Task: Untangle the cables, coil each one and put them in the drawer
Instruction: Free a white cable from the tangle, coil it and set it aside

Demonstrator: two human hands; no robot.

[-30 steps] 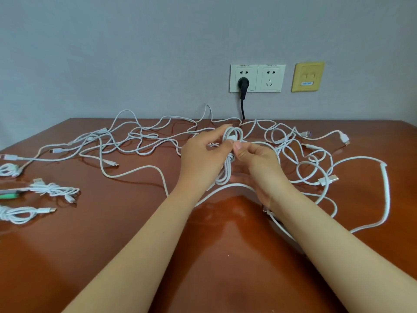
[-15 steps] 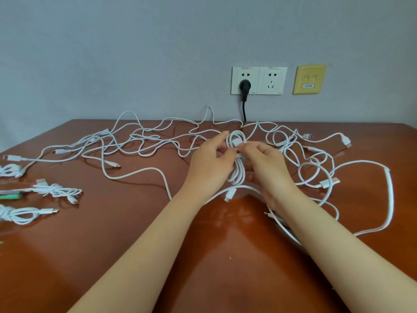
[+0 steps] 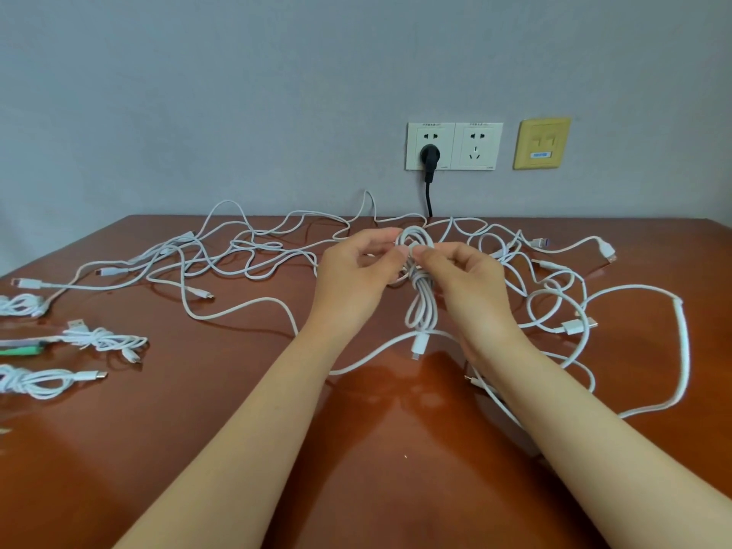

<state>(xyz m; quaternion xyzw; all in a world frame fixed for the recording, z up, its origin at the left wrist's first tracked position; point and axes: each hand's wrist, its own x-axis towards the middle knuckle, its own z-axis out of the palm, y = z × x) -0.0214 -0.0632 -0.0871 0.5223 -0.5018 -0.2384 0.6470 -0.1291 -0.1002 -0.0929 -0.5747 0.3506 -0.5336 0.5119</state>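
Observation:
A white cable wound into a long coil [image 3: 420,307] hangs between my hands above the middle of the brown table [image 3: 356,469]. My left hand [image 3: 352,279] pinches the coil's top loop from the left. My right hand [image 3: 467,287] pinches the same top from the right. One connector [image 3: 419,345] dangles free below the coil. Several loose white cables [image 3: 253,251] lie tangled across the far half of the table and to the right [image 3: 554,295]. No drawer is in view.
Three coiled white cables [image 3: 103,340] [image 3: 39,380] [image 3: 21,305] lie at the table's left edge beside a green object [image 3: 20,350]. A thick white cable [image 3: 681,350] loops at the right. On the wall, a black plug [image 3: 429,158] sits in a socket, its cord dropping behind the table.
The coil's free end has slipped out and now dangles below with its connector showing. My hands stay at the coil's top, fingers shifted slightly apart.

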